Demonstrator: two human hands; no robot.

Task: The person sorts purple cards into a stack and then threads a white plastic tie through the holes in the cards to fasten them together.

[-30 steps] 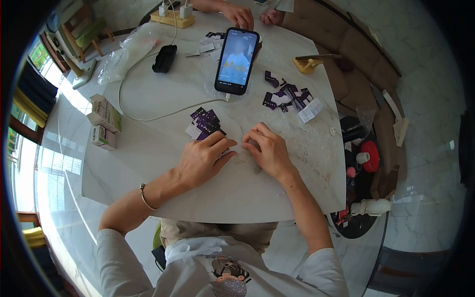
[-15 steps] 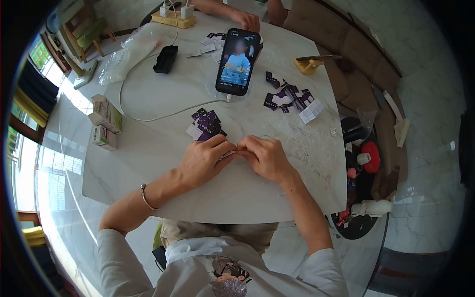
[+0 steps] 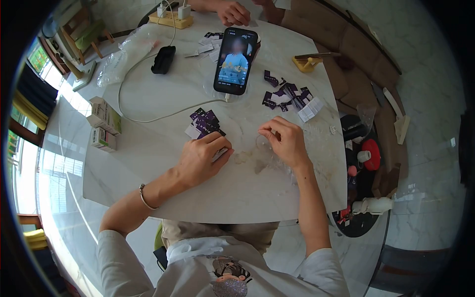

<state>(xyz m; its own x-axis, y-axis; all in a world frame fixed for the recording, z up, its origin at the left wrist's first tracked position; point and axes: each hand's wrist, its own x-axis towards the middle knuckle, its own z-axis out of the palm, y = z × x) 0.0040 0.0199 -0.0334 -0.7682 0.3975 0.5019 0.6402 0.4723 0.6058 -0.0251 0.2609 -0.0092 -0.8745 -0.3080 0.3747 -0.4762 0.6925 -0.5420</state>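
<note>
Pinching a clear bag (image 3: pixel 261 147) just above the bench (image 3: pixel 148 168), the right hand (image 3: pixel 286 142) squeezes its fingers on it while the left hand (image 3: pixel 202 159) clamps its fingers on a small card (image 3: pixel 220 153) beside it, which likely needs a steady slide inside.

We wear a pale grey-white T-shirt (image 3: pixel 198 260) with short sleeves (image 3: pixel 118 255) that end above the elbows. Its chest carries a printed cartoon figure (image 3: pixel 228 277) with dark hair and a glittery grey patch. A thin silver bracelet (image 3: pixel 143 196) circles the wrist behind our left hand (image 3: pixel 200 158). Beige cloth (image 3: pixel 217 230) shows at our lap.
</note>
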